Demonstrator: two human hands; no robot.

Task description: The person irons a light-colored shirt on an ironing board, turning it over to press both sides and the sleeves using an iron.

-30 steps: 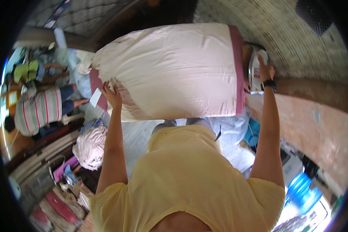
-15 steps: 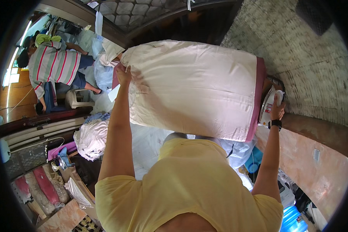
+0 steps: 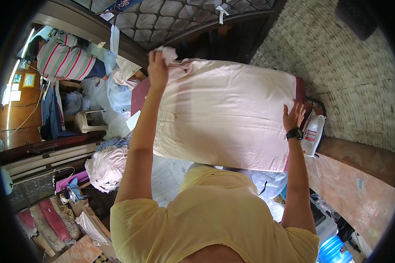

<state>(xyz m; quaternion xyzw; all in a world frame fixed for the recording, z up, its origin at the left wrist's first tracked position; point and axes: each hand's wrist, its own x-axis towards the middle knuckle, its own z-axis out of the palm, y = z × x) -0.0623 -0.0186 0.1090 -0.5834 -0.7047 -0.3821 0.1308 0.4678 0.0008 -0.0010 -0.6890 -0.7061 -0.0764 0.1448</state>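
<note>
A cream cloth (image 3: 224, 114) covers most of a padded board with a maroon cover (image 3: 139, 97), like an ironing board. At the far left corner, my left hand (image 3: 158, 70) is closed on the cloth and lifts a bunched fold of it. My right hand (image 3: 295, 116) lies on the right end of the cloth with fingers spread, holding nothing. Just beyond that hand, at the board's right end, stands a white bottle-like object (image 3: 311, 132) with a red label; my hand is apart from it.
Behind the board is a dark metal lattice gate (image 3: 162, 19). Crumpled pale cloths (image 3: 107, 166) are heaped at the left, near a plastic stool (image 3: 90, 122). A person in a striped shirt (image 3: 66, 57) is farther left. A stone ledge (image 3: 351, 175) runs along the right.
My left hand has moved farther away, lifting the cloth's corner. My right hand has left the white object and now rests flat on the cloth. The other person has shifted upward in the picture.
</note>
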